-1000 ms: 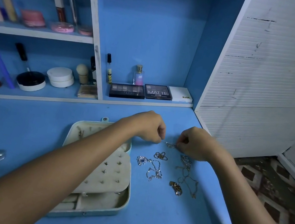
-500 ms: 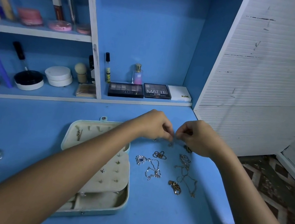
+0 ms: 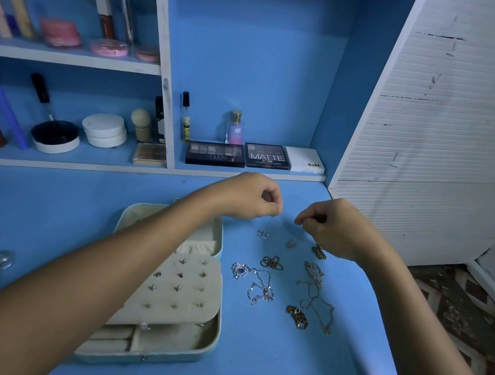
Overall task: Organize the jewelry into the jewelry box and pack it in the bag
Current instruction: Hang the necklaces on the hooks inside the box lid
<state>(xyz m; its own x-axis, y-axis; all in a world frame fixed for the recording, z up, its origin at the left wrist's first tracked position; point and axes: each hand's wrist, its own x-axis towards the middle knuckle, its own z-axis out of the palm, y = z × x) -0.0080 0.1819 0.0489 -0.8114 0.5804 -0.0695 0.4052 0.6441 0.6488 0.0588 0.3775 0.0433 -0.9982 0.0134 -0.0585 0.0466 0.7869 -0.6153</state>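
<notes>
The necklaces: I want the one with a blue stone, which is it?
The silver chain nearest the jewelry box; its round blue-centred pendant lies at its left end. The others show none.

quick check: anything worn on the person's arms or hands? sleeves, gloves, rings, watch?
Nothing visible. Both forearms are bare from the frame edge to the wrists: no sleeves, gloves, watch or bracelet. The left hand and right hand show no rings on the parts in view, though the curled fingers are partly hidden.
</notes>
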